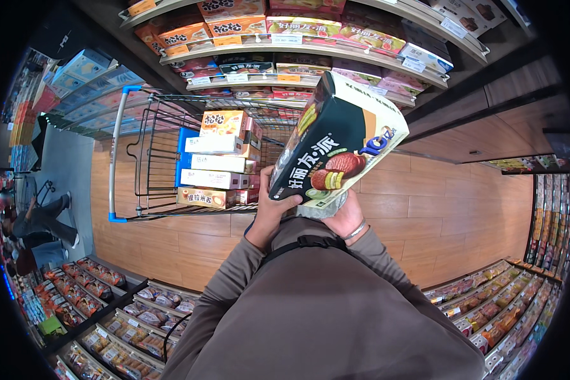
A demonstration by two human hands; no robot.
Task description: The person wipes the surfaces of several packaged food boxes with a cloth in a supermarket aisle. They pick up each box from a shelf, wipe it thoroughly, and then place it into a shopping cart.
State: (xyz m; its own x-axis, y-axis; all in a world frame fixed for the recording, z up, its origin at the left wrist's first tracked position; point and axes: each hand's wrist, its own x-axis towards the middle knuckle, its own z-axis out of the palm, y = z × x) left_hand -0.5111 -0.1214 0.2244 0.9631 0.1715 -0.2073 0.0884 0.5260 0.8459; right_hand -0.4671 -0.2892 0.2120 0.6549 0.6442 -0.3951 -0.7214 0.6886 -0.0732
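Note:
A large dark green and cream snack box (316,152), printed with chocolate-coated pies, is tilted in front of my body. My left hand (279,205) grips its lower left corner, thumb across the front face. Under the lower right end, my right hand (346,216) holds the box with crumpled clear plastic (325,208) against the palm. The fingers of that hand are partly hidden. To the left stands a wire shopping cart (159,142) with a stack of snack boxes (218,164). An orange and white box (223,123) lies toward the far end of the stack.
Shelves (285,45) of boxed snacks rise ahead, close beyond the cart. Low racks of packaged food (137,327) stand behind me on the left, others (494,304) on the right. Wood-look floor (432,204) runs between. A person (47,221) is in the aisle at far left.

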